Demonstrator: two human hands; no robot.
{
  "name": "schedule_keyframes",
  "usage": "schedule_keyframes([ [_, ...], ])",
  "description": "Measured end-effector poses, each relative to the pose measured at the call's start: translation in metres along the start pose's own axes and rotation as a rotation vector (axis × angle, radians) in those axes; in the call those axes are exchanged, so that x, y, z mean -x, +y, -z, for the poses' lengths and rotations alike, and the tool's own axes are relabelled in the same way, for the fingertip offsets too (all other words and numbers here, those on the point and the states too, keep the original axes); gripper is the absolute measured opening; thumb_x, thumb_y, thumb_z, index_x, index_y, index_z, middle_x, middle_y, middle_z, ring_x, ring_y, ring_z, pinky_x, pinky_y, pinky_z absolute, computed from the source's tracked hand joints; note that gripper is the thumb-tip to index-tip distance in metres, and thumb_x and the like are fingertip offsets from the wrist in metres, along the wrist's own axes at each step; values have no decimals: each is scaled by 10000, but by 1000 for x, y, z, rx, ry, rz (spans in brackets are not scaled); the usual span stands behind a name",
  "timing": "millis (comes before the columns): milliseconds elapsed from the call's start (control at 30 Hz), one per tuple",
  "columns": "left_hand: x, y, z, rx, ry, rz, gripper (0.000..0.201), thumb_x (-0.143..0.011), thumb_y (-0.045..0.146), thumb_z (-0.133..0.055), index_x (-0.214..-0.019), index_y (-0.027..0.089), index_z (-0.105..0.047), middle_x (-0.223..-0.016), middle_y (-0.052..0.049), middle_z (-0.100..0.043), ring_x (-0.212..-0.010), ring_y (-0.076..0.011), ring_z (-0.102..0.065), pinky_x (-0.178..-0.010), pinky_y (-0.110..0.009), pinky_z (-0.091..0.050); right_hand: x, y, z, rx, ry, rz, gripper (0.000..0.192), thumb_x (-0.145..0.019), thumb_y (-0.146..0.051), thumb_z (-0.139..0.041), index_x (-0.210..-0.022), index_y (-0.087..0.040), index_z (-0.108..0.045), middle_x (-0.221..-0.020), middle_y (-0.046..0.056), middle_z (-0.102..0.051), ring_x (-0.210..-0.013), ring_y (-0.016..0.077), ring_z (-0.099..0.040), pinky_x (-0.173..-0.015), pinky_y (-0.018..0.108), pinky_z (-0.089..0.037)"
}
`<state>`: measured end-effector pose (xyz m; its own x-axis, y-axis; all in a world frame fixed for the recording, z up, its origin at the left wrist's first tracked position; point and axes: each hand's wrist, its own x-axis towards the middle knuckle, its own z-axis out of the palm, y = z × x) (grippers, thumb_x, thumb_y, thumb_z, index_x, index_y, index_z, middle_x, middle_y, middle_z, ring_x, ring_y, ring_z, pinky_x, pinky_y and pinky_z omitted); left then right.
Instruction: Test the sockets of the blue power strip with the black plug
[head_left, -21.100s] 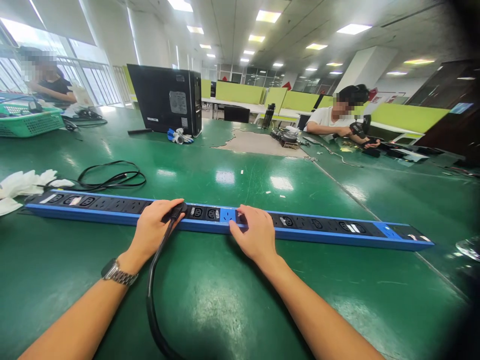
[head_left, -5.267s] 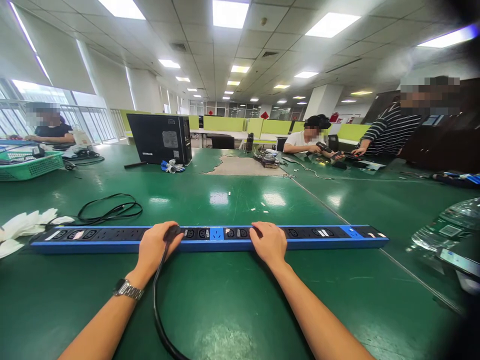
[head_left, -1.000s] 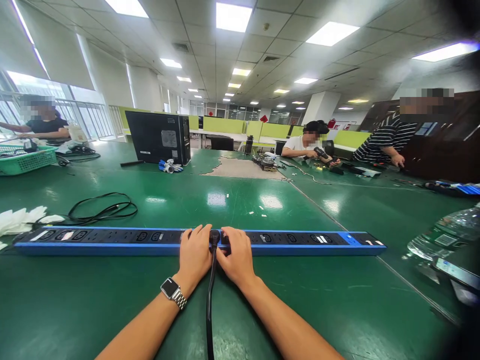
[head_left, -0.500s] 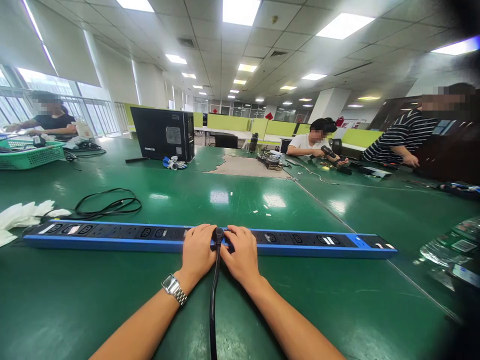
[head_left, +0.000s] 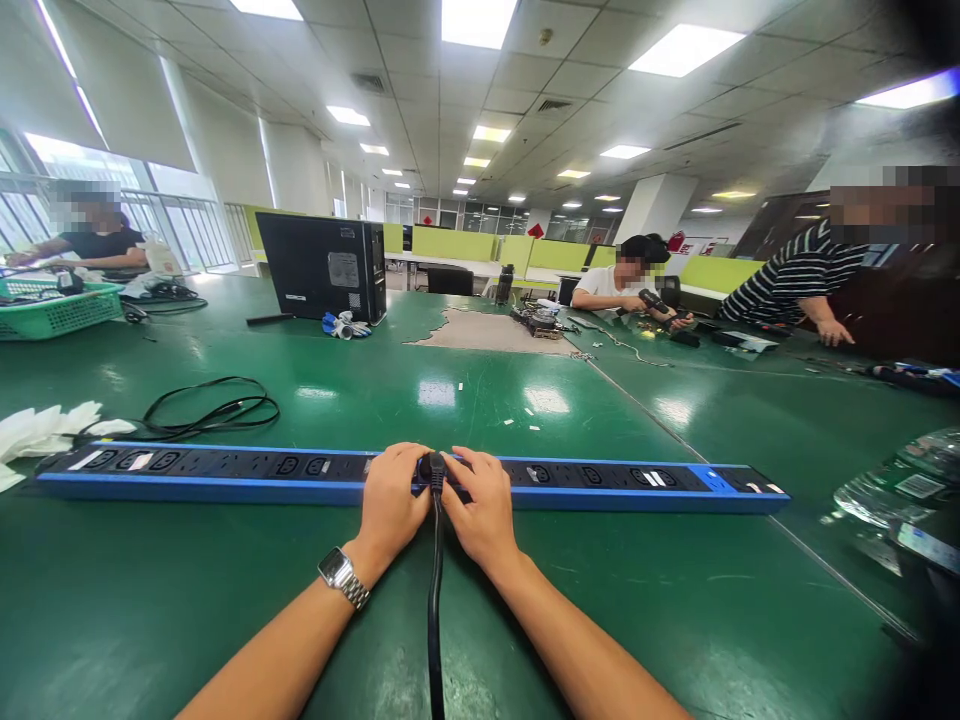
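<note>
A long blue-edged black power strip (head_left: 247,493) lies crosswise on the green table, with rows of sockets along its top. At its middle stands a black power plug (head_left: 436,468), and its thick cord (head_left: 435,600) runs toward me. My left hand (head_left: 394,500) is closed at the plug's left side, resting over the strip, a watch (head_left: 341,577) on the wrist. From the right, my right hand (head_left: 480,505) closes on the plug with thumb and index finger. Whether the plug is fully seated is hidden by the fingers.
A coiled black cable (head_left: 217,410) and white gloves (head_left: 52,432) lie left. Behind stands a black computer case (head_left: 322,265) beside a green basket (head_left: 67,315). A plastic bottle (head_left: 900,480) lies right. Several people are around the table, one holding a power drill (head_left: 656,303).
My hands stay at the plug; the cord's lower part has swung slightly right. The view has shifted a little. At the right, the striped-shirt person's hand has moved and opened.
</note>
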<state>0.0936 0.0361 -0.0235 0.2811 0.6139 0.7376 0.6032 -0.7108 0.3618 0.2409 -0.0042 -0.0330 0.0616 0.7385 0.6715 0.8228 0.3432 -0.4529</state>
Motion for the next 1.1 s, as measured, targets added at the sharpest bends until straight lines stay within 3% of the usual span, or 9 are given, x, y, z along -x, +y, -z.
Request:
schedule_keyframes([
  [267, -2, 9, 1, -20, -15, -163, 205, -870, 181, -529, -1057, 171, -611, -908, -72, -683, -906, -248, -590, -813, -387, -456, -3, -8, 6, -51, 108, 112, 365, -844, -381, -584, -1151, -187, -619, -1073, 82, -666, -999, 235, -557, -883, 400, -418],
  [433, 0, 14, 2, 4, -22, -167, 206, -848, 210, -593, -1050, 174, -613, -921, -69, -685, -933, -255, -590, -844, -401, -455, -12, -3, 18, -23, 208, 180, 223, -837, -361, -596, -967, -189, -657, -874, 56, -698, -821, 202, -607, -766, 344, -442],
  [500, 0, 13, 2, 9, -10, -165, 237, -845, 272, -635, -1062, 179, -607, -945, -68, -691, -943, -256, -593, -863, -409, -453, -16, 8, 27, -24, 264, 104, 203, -845, -356, -575, -921, -189, -661, -845, 55, -705, -789, 196, -627, -760, 333, -460],
  [567, 1, 11, 3, 3, 4, -162, 250, -854, 311, -643, -1067, 188, -604, -955, -65, -696, -949, -250, -597, -877, -411, -450, -17, 24, 36, -22, 307, -70, 229, -850, -372, -537, -909, -192, -665, -855, 57, -713, -787, 200, -645, -762, 330, -477],
  [700, 1, 8, 4, -15, 13, -143, 164, -878, 260, -599, -1024, 187, -618, -937, -59, -701, -950, -239, -599, -886, -413, -445, -17, 54, 51, -14, 212, -302, 252, -831, -403, -530, -882, -210, -684, -855, 49, -722, -786, 208, -650, -764, 322, -486],
  [867, 1, 8, 5, -8, 7, -107, 122, -871, 233, -582, -971, 196, -640, -907, -52, -707, -937, -234, -602, -873, -407, -450, -19, 70, 58, -66, 157, -350, 247, -775, -376, -536, -832, -207, -707, -894, 57, -722, -842, 225, -646, -806, 344, -485],
  [1100, 0, 11, 5, 18, -34, -74, 93, -867, 218, -573, -916, 199, -649, -877, -47, -704, -918, -225, -607, -862, -401, -452, -22, 64, 63, 26, -16, -356, 272, -782, -392, -513, -895, -236, -706, -882, 39, -729, -858, 233, -630, -828, 374, -455],
])
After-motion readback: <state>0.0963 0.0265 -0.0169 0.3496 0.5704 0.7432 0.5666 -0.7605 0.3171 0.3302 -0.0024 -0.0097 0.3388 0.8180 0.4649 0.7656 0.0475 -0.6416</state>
